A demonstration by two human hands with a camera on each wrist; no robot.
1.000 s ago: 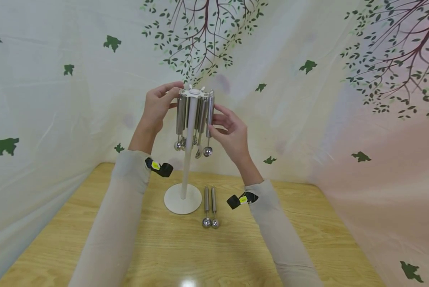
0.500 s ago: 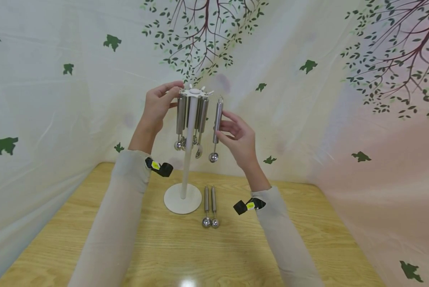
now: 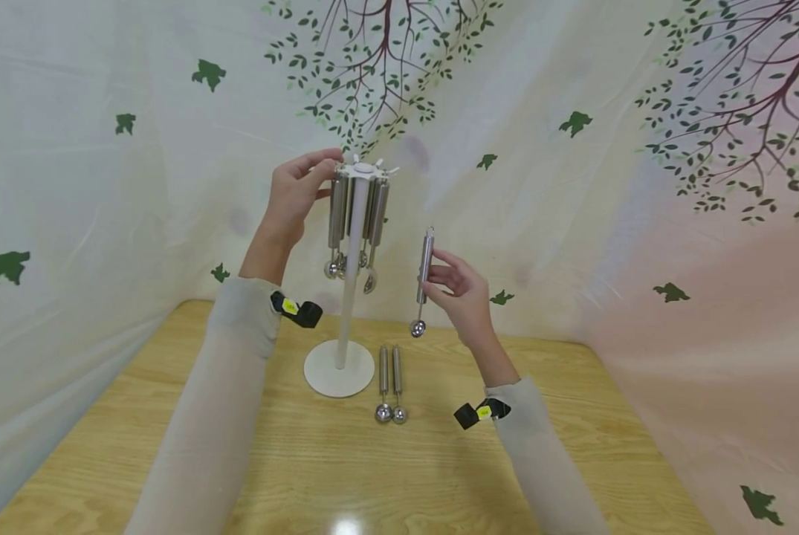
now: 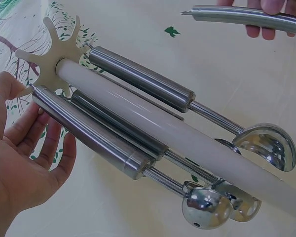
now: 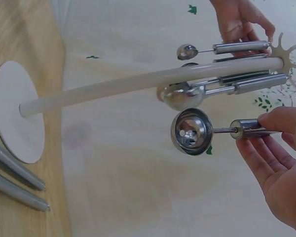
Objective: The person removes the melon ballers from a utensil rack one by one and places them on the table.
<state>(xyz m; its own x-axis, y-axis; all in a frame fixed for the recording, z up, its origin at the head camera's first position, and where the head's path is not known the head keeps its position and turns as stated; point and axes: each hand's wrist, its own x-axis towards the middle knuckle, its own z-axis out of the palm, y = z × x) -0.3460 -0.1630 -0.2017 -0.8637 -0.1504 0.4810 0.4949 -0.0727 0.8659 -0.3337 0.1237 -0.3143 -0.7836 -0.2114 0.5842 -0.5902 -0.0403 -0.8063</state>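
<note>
In the head view, left of centre, the left hand (image 3: 292,195) pinches the top of the stand (image 3: 349,297); right of centre, the right hand (image 3: 464,297) has its grip closed on a scoop (image 3: 425,269), bowl down, apart from the stand. Two spoons (image 3: 383,371) lie lower centre on the desk (image 3: 305,475).

In the left wrist view, hung utensils (image 4: 140,79) slant across the middle.

In the right wrist view, the scoop's bowl is near centre.

Pale, creased cloth (image 3: 553,245), pinkish toward three o'clock, walled the wood-grained tabletop (image 3: 345,461). Dark-red printed branches (image 3: 387,44) hung at twelve and two o'clock, a green leaf (image 3: 6,269) showed at nine, and a white glare (image 3: 346,527) shone at six.
</note>
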